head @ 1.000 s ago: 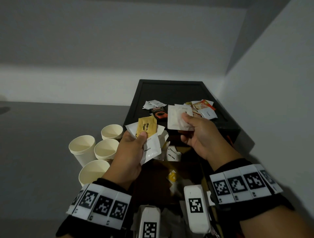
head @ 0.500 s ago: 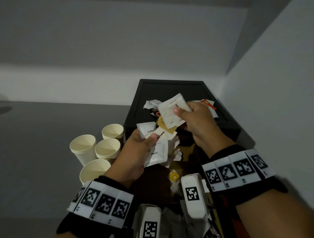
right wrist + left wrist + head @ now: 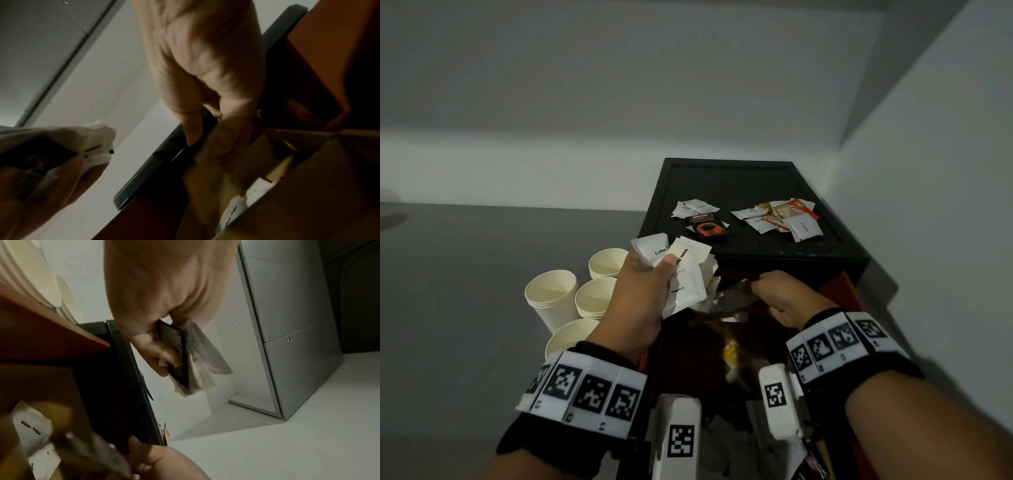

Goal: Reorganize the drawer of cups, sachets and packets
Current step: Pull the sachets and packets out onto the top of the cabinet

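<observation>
**Left hand full of sachets, right hand down in the drawer**

The left hand point(image 3: 643, 291) grips a fanned bundle of white sachets point(image 3: 681, 270) — labels read "Coffee" and "White Sugar" — above the open drawer point(image 3: 688, 349). The right hand point(image 3: 780, 294) reaches into the drawer with its fingers curled down among loose packets; whether it has hold of one I cannot tell. More sachets lie in two small heaps on the black tray point(image 3: 739, 178) behind the drawer. Four paper cups point(image 3: 551, 298) stand on the grey desk point(image 3: 465, 291) just left of the drawer.
</observation>
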`<action>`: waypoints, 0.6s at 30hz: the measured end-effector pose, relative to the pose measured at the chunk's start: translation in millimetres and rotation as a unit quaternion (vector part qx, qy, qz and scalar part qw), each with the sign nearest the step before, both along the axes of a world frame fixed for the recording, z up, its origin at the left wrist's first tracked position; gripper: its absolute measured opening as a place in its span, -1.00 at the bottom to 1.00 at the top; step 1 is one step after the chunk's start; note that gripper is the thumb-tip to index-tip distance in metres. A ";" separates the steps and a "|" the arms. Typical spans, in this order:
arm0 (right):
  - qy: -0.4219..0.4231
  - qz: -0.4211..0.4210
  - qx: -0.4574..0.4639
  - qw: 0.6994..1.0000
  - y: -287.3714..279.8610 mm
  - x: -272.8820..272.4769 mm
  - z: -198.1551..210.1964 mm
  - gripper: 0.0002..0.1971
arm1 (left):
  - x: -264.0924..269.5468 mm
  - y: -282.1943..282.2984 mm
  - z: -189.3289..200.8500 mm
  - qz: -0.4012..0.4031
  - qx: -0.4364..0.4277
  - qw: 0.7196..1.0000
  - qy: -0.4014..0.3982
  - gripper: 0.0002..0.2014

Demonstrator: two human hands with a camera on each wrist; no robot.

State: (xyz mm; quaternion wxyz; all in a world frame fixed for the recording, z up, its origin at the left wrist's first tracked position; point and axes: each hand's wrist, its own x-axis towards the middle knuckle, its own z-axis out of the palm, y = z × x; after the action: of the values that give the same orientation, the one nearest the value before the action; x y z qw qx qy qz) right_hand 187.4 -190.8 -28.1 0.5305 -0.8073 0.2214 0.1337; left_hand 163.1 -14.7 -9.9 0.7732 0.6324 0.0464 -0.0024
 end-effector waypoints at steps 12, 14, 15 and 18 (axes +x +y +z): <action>-0.080 0.212 -0.004 0.974 36.3 -42.5 54.8 -0.83 | 7.3 -8.9 0.1 0.070 0.057 0.996 -0.016 -0.72; -0.080 0.201 0.011 0.976 35.8 -39.7 52.8 -0.91 | 8.0 -8.2 0.1 0.074 0.050 0.996 -0.023 -0.72; -0.077 0.198 0.031 0.977 33.7 -37.8 51.7 -0.92 | 7.5 -7.4 0.5 0.077 0.043 0.996 -0.026 -0.73; -0.093 0.192 0.066 0.975 26.5 -33.9 53.3 -0.89 | 9.6 -4.0 0.0 0.097 0.019 0.995 -0.030 -0.80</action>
State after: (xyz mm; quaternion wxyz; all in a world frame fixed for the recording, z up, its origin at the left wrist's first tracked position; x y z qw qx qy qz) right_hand 153.5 -164.3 25.2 0.5652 -0.8069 0.0024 0.1713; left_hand 172.8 -18.7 -9.9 0.7589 0.6389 0.0847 0.0927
